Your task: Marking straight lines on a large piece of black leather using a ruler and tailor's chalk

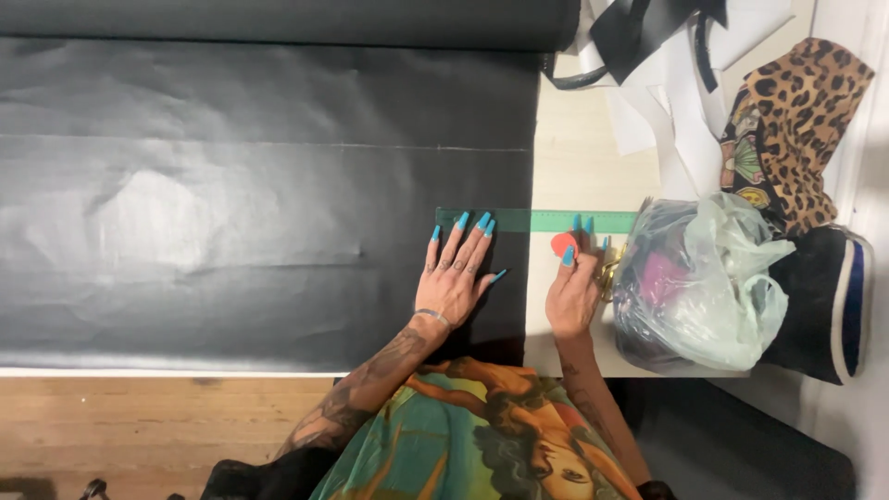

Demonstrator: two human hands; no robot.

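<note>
Fingers of the left hand (454, 278) lie spread and flat on the black sheet (231, 213), their long blue nails reaching up to the near edge of the green ruler (537, 220); they press down and grasp nothing. That sheet is a wide, matte, leather-like material rolled out over most of the table (574, 157), fed from a dark roll (278, 20) along the far side, with soft creases and a thin pale line running across its upper part. As I judge it, the marking stands at an early stage: the ruler sits squared across the sheet's right edge, but no cut shows there and no fresh mark is visible beside the ruler. To the right, the right hand (574, 292) rests on the bare tabletop, fingers curled around a small red disc (564, 244), seemingly chalk, held just under the ruler. Something brass-coloured, perhaps scissor handles, peeks out beside that hand; I cannot tell for sure. Further right sit a clear plastic bag (704, 287), leopard-print fabric (806, 120) and white paper scraps (667, 102).
</note>
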